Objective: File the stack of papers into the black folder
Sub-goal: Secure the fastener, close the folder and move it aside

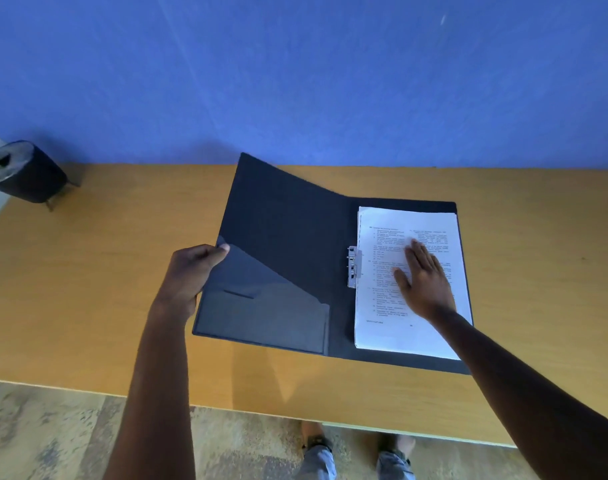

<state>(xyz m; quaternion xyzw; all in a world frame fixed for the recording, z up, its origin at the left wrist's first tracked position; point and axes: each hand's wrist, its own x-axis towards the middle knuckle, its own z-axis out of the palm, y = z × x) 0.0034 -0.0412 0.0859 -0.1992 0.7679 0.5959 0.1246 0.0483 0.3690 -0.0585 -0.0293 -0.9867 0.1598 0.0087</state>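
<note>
The black folder (288, 237) lies open on the wooden table (88, 271), its left cover lifted off the surface. My left hand (191, 268) grips that cover's outer edge, thumb on the inside near the slanted pocket. A stack of printed white papers (413, 306) rests on the folder's right half, beside the metal clip (353, 267) at the spine. My right hand (425, 278) lies flat on the top sheet with fingers spread, holding nothing.
A dark round pot (25, 171) with a small green plant stands at the table's far left corner. A blue wall (295, 81) rises right behind the table. The table's front edge runs below my arms, with patterned floor and my feet beneath.
</note>
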